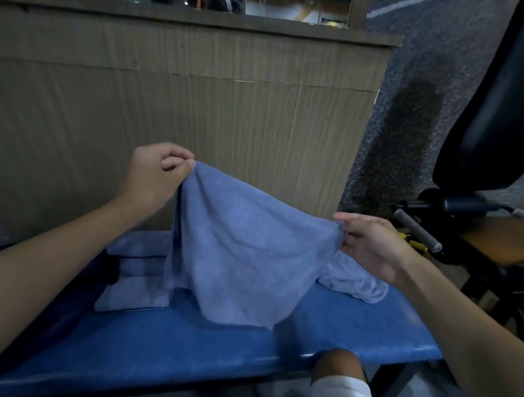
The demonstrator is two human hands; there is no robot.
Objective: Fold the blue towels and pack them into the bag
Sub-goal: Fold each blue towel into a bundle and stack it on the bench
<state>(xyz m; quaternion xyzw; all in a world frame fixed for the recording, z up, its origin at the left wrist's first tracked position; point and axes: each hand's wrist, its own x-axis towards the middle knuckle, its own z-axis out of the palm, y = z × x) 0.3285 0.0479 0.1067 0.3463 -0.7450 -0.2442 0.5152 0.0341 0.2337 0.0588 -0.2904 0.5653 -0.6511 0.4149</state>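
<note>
While pinching one top corner of the blue towel (239, 255) just left of centre, curls the left hand (156, 176) round the cloth. Half hides a stack of folded towels (134, 284) lying at centre left on the blue bench (165, 353). Holds the towel raised and spread, hanging low over the bench. Pinches the other top corner in the right hand (372, 244), right of centre. Leaves a crumpled towel (356, 284) on the bench just below that hand. Shows a black padded seat (503, 97) at upper right.
</note>
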